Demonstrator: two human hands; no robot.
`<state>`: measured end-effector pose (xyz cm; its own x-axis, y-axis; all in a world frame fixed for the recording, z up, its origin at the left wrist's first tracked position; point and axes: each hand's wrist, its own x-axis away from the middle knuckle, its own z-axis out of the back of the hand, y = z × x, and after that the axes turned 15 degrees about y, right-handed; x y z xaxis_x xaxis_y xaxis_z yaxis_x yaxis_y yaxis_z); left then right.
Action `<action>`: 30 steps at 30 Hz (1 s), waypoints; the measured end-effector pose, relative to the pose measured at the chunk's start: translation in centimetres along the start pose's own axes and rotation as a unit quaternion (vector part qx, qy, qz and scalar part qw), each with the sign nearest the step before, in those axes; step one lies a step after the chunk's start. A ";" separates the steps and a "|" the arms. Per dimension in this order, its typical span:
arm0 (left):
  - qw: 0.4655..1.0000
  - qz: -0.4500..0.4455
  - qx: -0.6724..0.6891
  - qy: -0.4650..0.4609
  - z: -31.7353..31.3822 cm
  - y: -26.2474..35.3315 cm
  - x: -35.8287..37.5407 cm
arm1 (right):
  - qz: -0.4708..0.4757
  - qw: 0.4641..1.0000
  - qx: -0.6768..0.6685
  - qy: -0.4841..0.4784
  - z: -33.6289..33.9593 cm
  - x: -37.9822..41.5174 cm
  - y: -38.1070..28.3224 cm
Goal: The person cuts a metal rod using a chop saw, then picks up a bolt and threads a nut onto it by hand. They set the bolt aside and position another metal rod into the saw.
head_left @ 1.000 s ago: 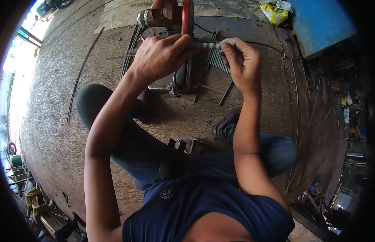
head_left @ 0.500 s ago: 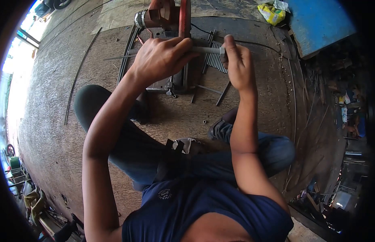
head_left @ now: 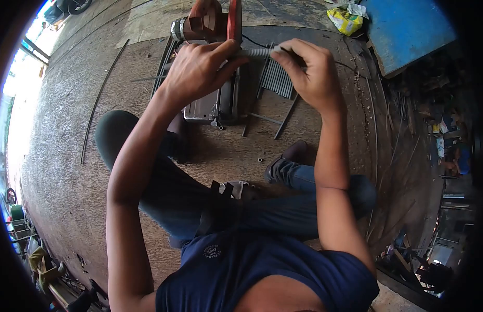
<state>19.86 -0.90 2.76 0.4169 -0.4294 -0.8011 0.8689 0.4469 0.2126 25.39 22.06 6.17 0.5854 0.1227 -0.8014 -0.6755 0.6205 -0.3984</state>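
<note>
My left hand (head_left: 200, 67) is wrapped around a grey threaded rod (head_left: 255, 52), held roughly level above the base of a red chop saw (head_left: 206, 25). At the rod's right end, my right hand (head_left: 317, 75) pinches a hex nut (head_left: 276, 49) between thumb and fingers. The fingers cover part of the nut, so how far it sits on the thread cannot be seen. Behind the hands lies a row of short cut threaded rods (head_left: 278, 79) on the floor.
Loose bars (head_left: 285, 120) lie right of the saw base (head_left: 202, 111). A small nut (head_left: 260, 159) rests on the worn floor near my shoe (head_left: 277, 169). A blue panel (head_left: 410, 31) and a yellow bag (head_left: 345, 21) are at the upper right. A long thin rod (head_left: 103, 104) lies left.
My right hand has turned around the rod's end, its fingers now curling over the nut. Both hands and the rod have moved slightly up, and the view has shifted a little.
</note>
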 end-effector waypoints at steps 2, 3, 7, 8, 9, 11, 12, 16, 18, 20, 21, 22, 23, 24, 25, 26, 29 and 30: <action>1.000 0.000 0.008 0.005 0.0 -0.1 -0.1 | -0.049 0.997 0.018 -0.053 0.3 -0.2 1.0; 1.000 -0.001 0.009 0.006 -0.1 -0.1 -0.2 | -0.098 0.989 0.033 -0.104 0.4 -0.3 1.3; 0.999 0.028 0.021 0.002 0.0 0.1 -0.5 | -0.016 0.998 -0.055 -0.004 0.0 -1.5 0.0; 0.999 0.037 0.020 0.001 0.1 0.2 -0.5 | 0.031 0.996 -0.072 0.031 0.2 -1.8 0.2; 0.999 0.036 0.022 0.003 0.0 0.1 -0.6 | 0.077 0.991 -0.086 0.065 0.4 -2.1 0.5; 0.999 0.034 0.031 0.023 -0.1 0.0 -0.7 | 0.024 0.993 0.051 -0.105 1.9 -2.7 0.2; 0.999 0.034 0.032 0.025 0.0 0.1 -0.7 | 0.034 0.990 0.058 -0.124 2.0 -2.6 0.3; 0.998 0.039 0.026 0.035 0.3 0.1 -0.9 | 0.123 0.992 -0.016 -0.023 1.3 -3.0 -0.2; 0.999 0.036 0.021 0.035 0.2 0.1 -0.9 | 0.025 0.995 0.034 -0.092 2.0 -3.3 -0.7; 0.998 0.037 0.023 0.035 0.2 0.1 -0.9 | -0.075 0.981 0.084 -0.158 2.1 -3.4 -0.9; 0.998 0.037 0.022 0.038 0.3 0.1 -0.9 | 0.023 0.993 0.022 -0.114 1.9 -3.5 -0.8; 0.999 0.042 0.022 0.018 0.5 0.2 -0.9 | 0.119 0.990 -0.041 -0.068 1.7 -3.6 -0.8; 0.999 0.046 0.023 -0.002 0.6 0.3 -0.8 | 0.120 0.989 -0.042 -0.070 1.8 -3.8 -0.9; 0.999 0.047 0.022 -0.001 0.5 0.4 -0.7 | 0.072 0.992 0.031 -0.103 2.2 -4.0 -1.0; 0.999 0.034 0.026 0.007 0.3 0.3 -0.7 | 0.023 0.985 0.106 -0.134 2.4 -4.1 -1.1; 0.999 0.021 0.030 0.016 0.2 0.3 -0.8 | 0.023 0.985 0.107 -0.133 2.0 -3.8 -1.2; 1.000 -0.013 0.014 0.024 0.4 -0.2 -0.7 | 0.115 0.991 -0.061 -0.013 0.8 -3.4 -1.3; 1.000 -0.011 0.014 0.024 0.4 -0.2 -0.7 | 0.059 0.996 -0.010 -0.064 1.4 -3.5 -0.9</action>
<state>19.54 -1.02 3.54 0.3851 -0.3998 -0.8317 0.8850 0.4155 0.2100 24.61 22.17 9.95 0.5522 0.2921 -0.7809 -0.7515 0.5800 -0.3144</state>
